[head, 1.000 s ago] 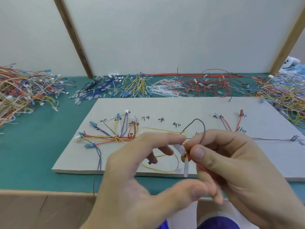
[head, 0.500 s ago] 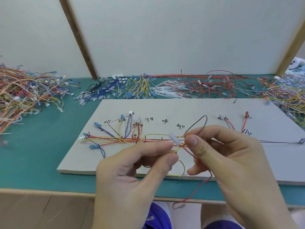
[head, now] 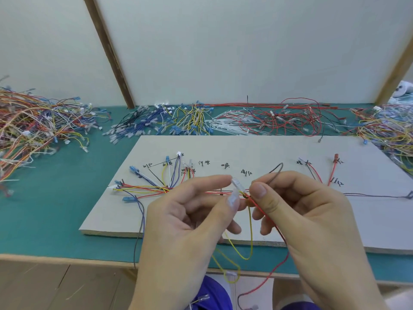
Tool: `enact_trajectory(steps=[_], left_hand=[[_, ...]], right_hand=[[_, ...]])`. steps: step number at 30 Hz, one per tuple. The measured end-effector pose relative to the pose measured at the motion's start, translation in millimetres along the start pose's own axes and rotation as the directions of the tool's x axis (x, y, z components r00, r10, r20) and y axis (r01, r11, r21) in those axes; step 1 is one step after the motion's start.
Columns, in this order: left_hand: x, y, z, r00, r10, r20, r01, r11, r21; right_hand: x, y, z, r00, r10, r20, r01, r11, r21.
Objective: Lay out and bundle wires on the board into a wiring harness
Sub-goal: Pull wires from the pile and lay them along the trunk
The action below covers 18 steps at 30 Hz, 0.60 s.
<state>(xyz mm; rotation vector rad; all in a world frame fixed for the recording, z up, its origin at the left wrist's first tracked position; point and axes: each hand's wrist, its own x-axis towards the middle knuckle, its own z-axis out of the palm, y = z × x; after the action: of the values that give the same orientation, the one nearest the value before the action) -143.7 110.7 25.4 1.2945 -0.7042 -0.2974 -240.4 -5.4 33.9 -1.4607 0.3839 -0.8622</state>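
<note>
Left hand point(head: 190, 222) pinches a clear connector point(head: 235, 182); right hand point(head: 306, 218) pinches red wire point(head: 271, 222) and yellow wire point(head: 250, 231), above the board point(head: 257, 148) on the bench point(head: 55, 209). Handwritten black labels point(head: 225, 165) mark the board, too small to read.

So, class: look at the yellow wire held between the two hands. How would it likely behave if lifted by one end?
Probably floppy: the yellow wire droops in loose loops below the left hand and right hand. Likely very light, since fingertips alone pinch it. It may snag, given the tangled wire piles nearby.
</note>
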Motion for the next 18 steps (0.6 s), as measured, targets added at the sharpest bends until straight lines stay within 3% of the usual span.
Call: enact_trajectory(steps=[8,11,18], left_hand=[[-5.2,-3.5,7.1,0.989,0.098,-0.112,-0.094,0.995,0.038],[-3.4,-5.2,6.4,0.995,0.066,-0.07,-0.064,0.997,0.037],[4.7,-10.1,1.3,0.984,-0.12,0.131,0.144,0.97,-0.195]], right_hand=[[-1.4,2.9,2.3,1.0,-0.014,-0.014,0.013,1.0,-0.023],[-1.5,2.6,2.0,1.0,-0.004,-0.004,0.004,1.0,-0.016],[-1.5,2.8,2.4,0.992,0.123,-0.025,-0.12,0.987,0.106]])
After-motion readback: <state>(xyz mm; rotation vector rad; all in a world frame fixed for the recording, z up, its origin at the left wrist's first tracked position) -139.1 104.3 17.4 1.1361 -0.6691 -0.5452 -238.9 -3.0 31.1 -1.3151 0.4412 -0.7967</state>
